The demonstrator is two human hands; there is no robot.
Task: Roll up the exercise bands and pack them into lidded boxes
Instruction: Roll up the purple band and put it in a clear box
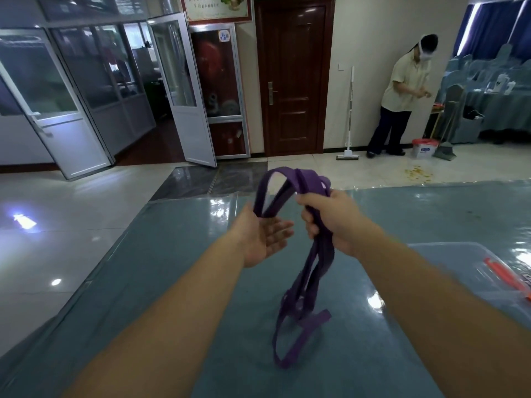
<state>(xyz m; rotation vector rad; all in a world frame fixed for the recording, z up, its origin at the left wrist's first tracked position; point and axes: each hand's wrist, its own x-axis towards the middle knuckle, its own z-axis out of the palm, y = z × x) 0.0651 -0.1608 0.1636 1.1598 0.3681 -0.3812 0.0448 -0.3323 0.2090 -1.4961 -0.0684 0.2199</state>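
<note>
- A glossy teal-covered table [172,282] fills the near view, with a brown wooden door [293,79] on the far wall.
- The right hand [336,222] grips a long purple elastic exercise band [304,271], whose loops trail down onto the table.
- The left hand [264,237] is spread flat, palm up, touching a loop.
- A clear plastic box lid [448,254] lies near right.

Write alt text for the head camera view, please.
A person's right hand grips a tangled purple exercise band above a blue-green table, its loose end trailing on the surface. The left hand is open beside it; a clear lidded box sits right.
</note>
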